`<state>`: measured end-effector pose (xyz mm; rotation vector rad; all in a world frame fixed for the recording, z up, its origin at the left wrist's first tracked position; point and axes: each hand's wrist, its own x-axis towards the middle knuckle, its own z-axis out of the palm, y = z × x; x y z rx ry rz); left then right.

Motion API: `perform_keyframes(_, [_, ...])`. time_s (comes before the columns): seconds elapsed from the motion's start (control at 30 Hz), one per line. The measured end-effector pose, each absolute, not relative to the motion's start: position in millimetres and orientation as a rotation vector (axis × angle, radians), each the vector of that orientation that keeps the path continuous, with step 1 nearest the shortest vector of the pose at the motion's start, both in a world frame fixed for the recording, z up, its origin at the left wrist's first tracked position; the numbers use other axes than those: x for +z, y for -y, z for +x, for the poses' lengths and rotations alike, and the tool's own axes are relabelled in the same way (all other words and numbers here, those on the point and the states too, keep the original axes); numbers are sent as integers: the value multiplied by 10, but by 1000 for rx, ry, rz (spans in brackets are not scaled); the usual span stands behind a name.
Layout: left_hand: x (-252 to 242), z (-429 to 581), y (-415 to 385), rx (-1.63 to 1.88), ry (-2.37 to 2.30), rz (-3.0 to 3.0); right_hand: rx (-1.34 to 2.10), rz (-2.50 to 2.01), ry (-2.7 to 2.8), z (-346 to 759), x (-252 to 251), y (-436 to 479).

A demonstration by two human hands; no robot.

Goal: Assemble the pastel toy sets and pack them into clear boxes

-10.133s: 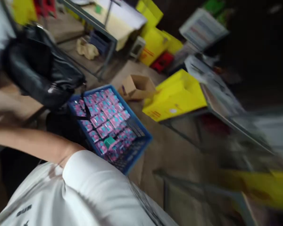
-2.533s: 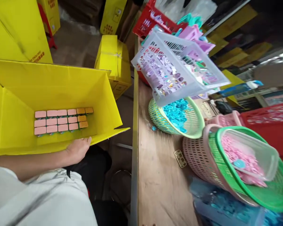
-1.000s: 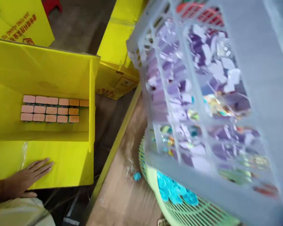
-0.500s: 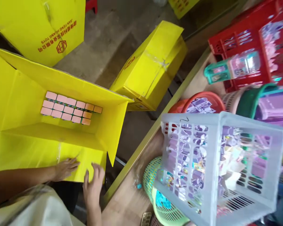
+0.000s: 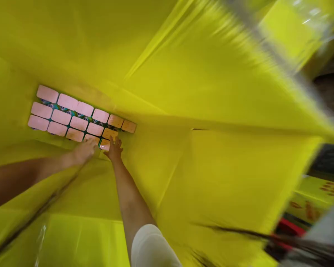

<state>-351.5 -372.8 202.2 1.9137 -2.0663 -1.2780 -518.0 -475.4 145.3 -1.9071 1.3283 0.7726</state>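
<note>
Inside a deep yellow box (image 5: 225, 167), pink-topped packages (image 5: 61, 116) stand in three rows at the bottom, the ones at the right end looking orange. Both arms reach down into the box. My left hand (image 5: 85, 150) lies at the front row near its right part, its fingers blurred and partly hidden. My right hand (image 5: 115, 148) touches the right end of the front rows, fingers spread around the end package (image 5: 104, 144), with no firm grip visible.
The box's blurred upper edge (image 5: 284, 63) crosses the upper right. Another yellow box (image 5: 320, 193) and something red (image 5: 289, 230) show outside at the lower right. Dark strands hang across the lower view.
The view has moved in close over the open box. Both hands have gone from outside it, near its front flap, down to the packages at the bottom.
</note>
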Motion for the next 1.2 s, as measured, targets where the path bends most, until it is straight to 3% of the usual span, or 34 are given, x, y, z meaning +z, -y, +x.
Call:
perform_keyframes(0.2, [903,-3117,3968,-1081,2457,2043,941,-2283,-921,-5156,764,4980])
perform_keyframes(0.47, [152,-3095,4104,-908,2630,1980,887,-2424,-747,-5314,153,5059])
perform_keyframes(1.2, [207,-3181,4177,-1061,2715,1832,733,-2311,-911,-5558,193,4667])
